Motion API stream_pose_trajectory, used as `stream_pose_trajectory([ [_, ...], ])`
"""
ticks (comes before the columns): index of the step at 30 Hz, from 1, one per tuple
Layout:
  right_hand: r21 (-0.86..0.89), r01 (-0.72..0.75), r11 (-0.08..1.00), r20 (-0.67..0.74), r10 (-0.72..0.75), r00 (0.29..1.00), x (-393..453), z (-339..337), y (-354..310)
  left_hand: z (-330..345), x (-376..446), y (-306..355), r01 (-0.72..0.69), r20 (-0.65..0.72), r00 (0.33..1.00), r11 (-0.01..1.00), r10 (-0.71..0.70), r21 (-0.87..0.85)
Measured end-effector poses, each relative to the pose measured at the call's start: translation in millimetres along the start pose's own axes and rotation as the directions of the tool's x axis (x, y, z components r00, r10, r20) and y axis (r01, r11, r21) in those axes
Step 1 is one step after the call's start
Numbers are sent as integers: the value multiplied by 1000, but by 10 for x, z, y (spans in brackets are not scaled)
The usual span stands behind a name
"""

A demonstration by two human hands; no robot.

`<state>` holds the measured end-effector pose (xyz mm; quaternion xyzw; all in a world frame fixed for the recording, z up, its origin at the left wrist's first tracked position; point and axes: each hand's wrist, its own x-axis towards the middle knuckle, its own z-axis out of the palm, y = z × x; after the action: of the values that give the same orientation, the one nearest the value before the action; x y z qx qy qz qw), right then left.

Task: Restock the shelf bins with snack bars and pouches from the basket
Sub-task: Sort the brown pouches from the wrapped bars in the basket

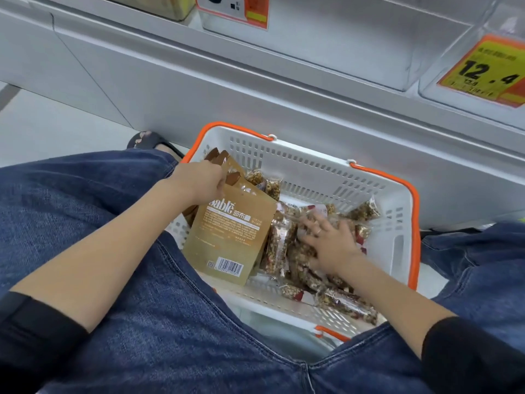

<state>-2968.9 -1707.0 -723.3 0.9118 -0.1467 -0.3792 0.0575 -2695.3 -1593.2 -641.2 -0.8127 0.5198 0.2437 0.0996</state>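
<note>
Both hands are down in the basket (397,240) at frame centre: the left hand (199,180) pinches the tops of brown pouches (230,237), the right hand (332,243) lies spread on the bars (298,251). Much stock remains; the bins (355,38) along the top look largely unfilled.

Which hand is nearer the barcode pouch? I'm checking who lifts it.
Left. The left hand pinches the pouch at its top; the right hand rests beside it on snack bars.

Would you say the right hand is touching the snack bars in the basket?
Touching. The head view shows the right hand lying with spread fingers directly on the pile of snack bars in the basket, with no gap visible.
</note>
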Motion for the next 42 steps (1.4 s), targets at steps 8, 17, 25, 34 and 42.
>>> stream_pose_trajectory([
  [8, 450, -48, 892, -187, 147, 971, 336, -458, 198, 161, 108, 91, -95, -19, 995, 995, 96, 43],
  [17, 596, 254, 762, -294, -87, 952, 1284, -863, 248, 259, 205, 215, -132, 246, 963, 987, 107, 88],
  [25, 205, 272, 940, -295, -206, 933, 1736, -852, 185, 265, 440, 161, -108, 332, 941, 989, 70, 99],
  [34, 416, 173, 893, -199, -96, 975, 1304, -277, 533, 308, 454, 65, -92, 340, 939, 989, 48, 114],
  [42, 199, 167, 966, -245, -116, 962, 251, -337, 1024, 261, 456, 229, -71, 348, 937, 972, -12, 225],
])
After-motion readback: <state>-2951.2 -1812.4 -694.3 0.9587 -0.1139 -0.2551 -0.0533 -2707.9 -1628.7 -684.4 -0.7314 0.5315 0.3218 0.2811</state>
